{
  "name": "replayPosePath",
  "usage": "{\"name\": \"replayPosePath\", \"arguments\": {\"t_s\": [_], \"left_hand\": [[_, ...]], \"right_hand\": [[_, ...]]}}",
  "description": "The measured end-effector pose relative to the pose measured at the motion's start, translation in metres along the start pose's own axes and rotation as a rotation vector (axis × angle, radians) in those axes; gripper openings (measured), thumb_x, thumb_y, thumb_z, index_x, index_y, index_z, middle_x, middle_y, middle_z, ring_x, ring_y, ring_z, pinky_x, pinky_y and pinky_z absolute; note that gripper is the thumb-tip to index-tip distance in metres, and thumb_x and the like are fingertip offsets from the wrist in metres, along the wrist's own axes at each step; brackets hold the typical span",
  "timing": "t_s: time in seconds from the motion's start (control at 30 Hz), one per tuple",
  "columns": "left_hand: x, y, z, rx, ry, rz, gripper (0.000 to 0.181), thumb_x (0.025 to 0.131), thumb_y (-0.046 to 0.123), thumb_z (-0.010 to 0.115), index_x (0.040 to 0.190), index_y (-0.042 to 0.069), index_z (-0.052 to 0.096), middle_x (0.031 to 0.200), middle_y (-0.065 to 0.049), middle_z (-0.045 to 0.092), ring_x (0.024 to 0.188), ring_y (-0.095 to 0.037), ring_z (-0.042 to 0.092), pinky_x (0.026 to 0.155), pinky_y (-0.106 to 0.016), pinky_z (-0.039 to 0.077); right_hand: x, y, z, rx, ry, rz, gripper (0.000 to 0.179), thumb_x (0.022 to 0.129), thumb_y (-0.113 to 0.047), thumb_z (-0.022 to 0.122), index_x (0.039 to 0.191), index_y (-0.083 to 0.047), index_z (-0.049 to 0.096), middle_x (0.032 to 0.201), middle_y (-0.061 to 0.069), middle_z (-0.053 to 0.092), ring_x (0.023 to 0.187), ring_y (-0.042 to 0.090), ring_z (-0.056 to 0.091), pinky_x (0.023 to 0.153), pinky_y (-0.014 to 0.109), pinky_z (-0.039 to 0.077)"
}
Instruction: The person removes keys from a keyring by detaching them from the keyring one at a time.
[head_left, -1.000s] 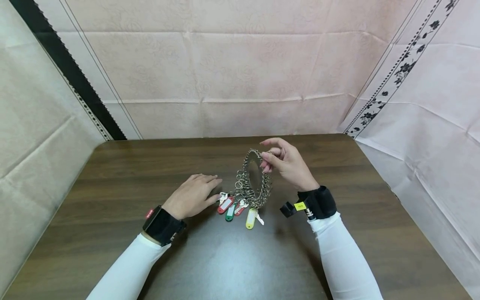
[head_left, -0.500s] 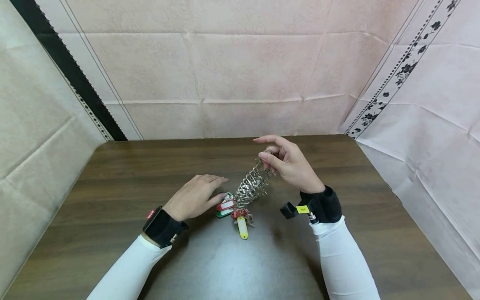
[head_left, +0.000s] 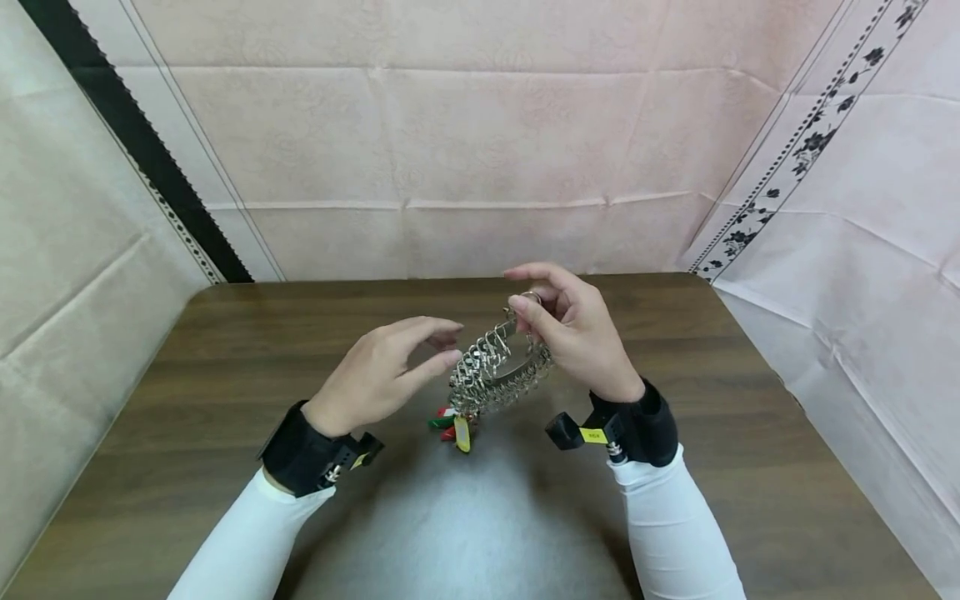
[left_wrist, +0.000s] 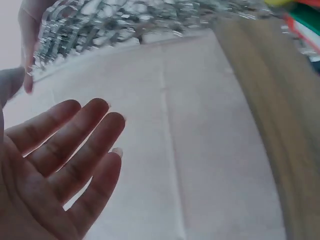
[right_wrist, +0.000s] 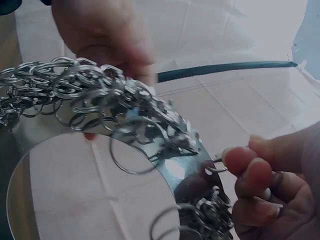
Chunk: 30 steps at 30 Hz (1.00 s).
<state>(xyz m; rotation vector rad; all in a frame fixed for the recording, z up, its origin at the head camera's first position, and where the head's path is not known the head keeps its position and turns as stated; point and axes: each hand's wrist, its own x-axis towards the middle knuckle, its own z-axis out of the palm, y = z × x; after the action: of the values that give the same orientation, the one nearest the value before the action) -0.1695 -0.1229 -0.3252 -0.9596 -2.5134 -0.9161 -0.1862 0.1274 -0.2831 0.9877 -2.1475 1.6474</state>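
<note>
A large flat metal ring, hung all round with small split rings, is held tilted above the table. My right hand pinches one small ring at its upper right edge between thumb and fingers. Bunched at the lower end hang a yellow key tag, a green tag and a red tag. Beside the left side of the ring is my left hand, its fingers extended and apart in the left wrist view. Whether its fingertips touch the split rings is unclear.
The brown wooden table stretches under both hands. Its back edge meets a pale cloth backdrop, and more cloth hangs at the sides.
My left hand has lifted from beside the tags and turned. The metal ring swung edge-on, then opened out again, tilted. Its tags shifted left; my right hand keeps its pinch.
</note>
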Motion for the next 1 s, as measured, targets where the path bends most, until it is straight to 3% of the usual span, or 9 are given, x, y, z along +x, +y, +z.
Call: {"name": "replayPosePath", "arguments": {"t_s": [0.13, 0.2, 0.37, 0.57, 0.73, 1.0], "left_hand": [[0.005, 0.012, 0.006, 0.009, -0.035, 0.006, 0.057, 0.087, 0.061, 0.055, 0.129, 0.022, 0.058, 0.107, 0.014, 0.064, 0.095, -0.001, 0.058, 0.073, -0.025, 0.050], [0.006, 0.016, 0.011, 0.033, -0.038, -0.005, 0.056, 0.085, 0.063, 0.056, 0.125, 0.024, 0.060, 0.094, 0.015, 0.063, 0.082, 0.000, 0.057, 0.064, -0.023, 0.048], [0.005, 0.022, 0.022, 0.099, 0.004, -0.009, 0.037, 0.090, 0.060, 0.053, 0.096, 0.025, 0.062, 0.067, 0.013, 0.049, 0.055, -0.003, 0.043, 0.048, -0.024, 0.037], [0.000, 0.023, 0.028, 0.080, 0.030, 0.010, 0.022, 0.091, 0.040, 0.063, 0.092, 0.018, 0.060, 0.076, 0.012, 0.053, 0.060, -0.003, 0.044, 0.051, -0.021, 0.040], [-0.002, 0.021, 0.025, 0.108, 0.092, 0.055, 0.010, 0.086, 0.015, 0.064, 0.092, 0.012, 0.057, 0.070, 0.007, 0.048, 0.057, -0.005, 0.041, 0.048, -0.021, 0.038], [-0.003, 0.018, 0.023, 0.070, 0.066, 0.069, 0.007, 0.091, 0.013, 0.058, 0.093, 0.011, 0.051, 0.065, 0.008, 0.043, 0.054, -0.003, 0.040, 0.046, -0.020, 0.036]], "right_hand": [[0.000, -0.003, 0.004, -0.009, 0.058, -0.040, 0.025, 0.094, -0.008, 0.058, 0.118, -0.001, 0.060, 0.065, 0.010, 0.058, 0.054, 0.022, 0.051, 0.048, 0.031, 0.042], [-0.001, -0.004, 0.006, -0.012, 0.076, -0.052, 0.025, 0.094, -0.007, 0.058, 0.118, 0.000, 0.060, 0.064, 0.009, 0.058, 0.053, 0.021, 0.051, 0.047, 0.029, 0.042], [-0.001, -0.004, 0.012, -0.011, 0.077, -0.056, 0.024, 0.094, -0.008, 0.058, 0.117, -0.003, 0.061, 0.064, 0.009, 0.058, 0.054, 0.019, 0.051, 0.048, 0.031, 0.042], [-0.003, -0.006, 0.020, -0.033, 0.046, -0.047, 0.024, 0.093, -0.010, 0.060, 0.116, -0.005, 0.063, 0.065, 0.008, 0.058, 0.054, 0.023, 0.050, 0.049, 0.028, 0.041], [-0.006, -0.011, 0.024, -0.039, 0.033, -0.029, 0.025, 0.093, -0.012, 0.060, 0.117, -0.006, 0.063, 0.065, 0.007, 0.059, 0.053, 0.018, 0.050, 0.048, 0.028, 0.042], [-0.010, -0.015, 0.022, -0.027, 0.023, -0.005, 0.024, 0.094, -0.013, 0.059, 0.117, -0.007, 0.062, 0.069, 0.007, 0.062, 0.054, 0.023, 0.052, 0.048, 0.029, 0.044]]}}
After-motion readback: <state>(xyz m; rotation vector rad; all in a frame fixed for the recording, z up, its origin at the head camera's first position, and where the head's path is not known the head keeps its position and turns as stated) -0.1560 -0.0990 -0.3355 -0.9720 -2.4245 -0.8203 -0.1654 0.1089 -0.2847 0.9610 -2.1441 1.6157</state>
